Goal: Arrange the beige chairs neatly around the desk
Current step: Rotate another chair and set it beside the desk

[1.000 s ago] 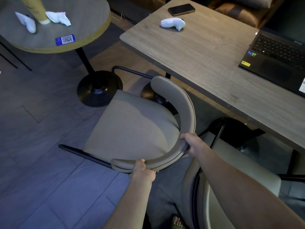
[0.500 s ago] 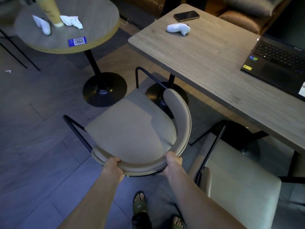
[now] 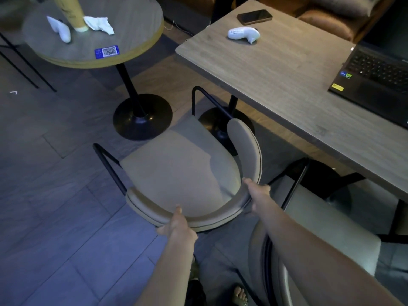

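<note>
Beige padded chair [image 3: 183, 171] with curved back sits by the wooden desk [image 3: 287, 85] corner | left hand [image 3: 176, 224] and right hand [image 3: 257, 193] both grip its backrest | best: push slow, straight, miss the second chair [image 3: 331, 228].

A blue label [image 3: 107, 51] bearing a QR code lies on the round table [image 3: 136, 23]; the small white print beside the code is too fine to read. On the laptop [image 3: 375, 82], at the near left corner of the palm rest, sit a yellow sticker [image 3: 337, 87] and small blue and green badges [image 3: 345, 75], their lettering illegible. The keyboard legends are also too small to make out.
</note>
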`<state>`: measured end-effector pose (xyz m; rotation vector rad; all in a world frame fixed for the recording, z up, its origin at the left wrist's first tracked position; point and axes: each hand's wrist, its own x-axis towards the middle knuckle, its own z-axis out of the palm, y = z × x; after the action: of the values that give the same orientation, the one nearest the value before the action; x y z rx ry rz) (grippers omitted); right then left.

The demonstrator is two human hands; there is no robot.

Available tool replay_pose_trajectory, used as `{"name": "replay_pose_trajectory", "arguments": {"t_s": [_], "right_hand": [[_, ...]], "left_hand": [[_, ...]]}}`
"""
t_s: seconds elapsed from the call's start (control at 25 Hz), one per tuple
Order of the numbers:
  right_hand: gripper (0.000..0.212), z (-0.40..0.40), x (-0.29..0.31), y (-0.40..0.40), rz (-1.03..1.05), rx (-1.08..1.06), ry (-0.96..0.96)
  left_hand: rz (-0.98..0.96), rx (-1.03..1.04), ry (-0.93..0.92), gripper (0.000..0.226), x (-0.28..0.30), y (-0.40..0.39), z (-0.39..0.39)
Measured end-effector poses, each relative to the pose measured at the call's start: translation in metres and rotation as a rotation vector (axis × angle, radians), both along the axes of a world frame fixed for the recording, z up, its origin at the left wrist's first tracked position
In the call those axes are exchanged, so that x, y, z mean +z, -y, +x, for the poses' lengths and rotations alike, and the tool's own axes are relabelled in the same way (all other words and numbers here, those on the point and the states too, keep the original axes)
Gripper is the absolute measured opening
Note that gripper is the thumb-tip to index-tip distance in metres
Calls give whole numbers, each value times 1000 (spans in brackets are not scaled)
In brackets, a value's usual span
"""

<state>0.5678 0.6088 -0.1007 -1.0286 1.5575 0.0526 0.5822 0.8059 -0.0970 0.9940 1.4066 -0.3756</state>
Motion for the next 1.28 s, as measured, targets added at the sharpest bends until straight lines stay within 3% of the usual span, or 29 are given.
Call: {"name": "replay_pose_trajectory", "arguments": {"t_s": [0.08,0.12,0.2,0.28,0.36,0.52,0.64,0.76,0.88,1.2,1.28], "right_hand": [[100,9,0,23,-16,196,-31],[91,11,-3,29,-2,266,-26],[52,15,-2,29,44,323,26],[33,10,-2,27,53,319,51],[32,2,-4,20,62,263,70],[43,-11,-15,-11,74,121,98],[51,-20,-21,-41,68,66,102],[57,-34,-23,-71,83,-24,118],[61,-53,-21,-90,87,-112,134],[46,-81,-20,-94,155,-158,19],[55,-77,-16,-67,101,-162,23]], "left_hand": [[-19,0,-4,66,-16,2,-2],[-35,-23,17,60,-20,2,0],[7,-78,31,57,-26,1,5],[33,-81,25,60,-27,-4,3],[39,-82,26,58,-38,-15,13],[102,-295,89,60,-42,-41,29],[224,-222,106,55,-23,-66,30],[323,-299,65,54,-14,-86,24],[320,-326,110,52,-13,-98,22],[323,-500,257,45,-13,-102,36],[306,-507,266,51,-12,-100,41]]}}
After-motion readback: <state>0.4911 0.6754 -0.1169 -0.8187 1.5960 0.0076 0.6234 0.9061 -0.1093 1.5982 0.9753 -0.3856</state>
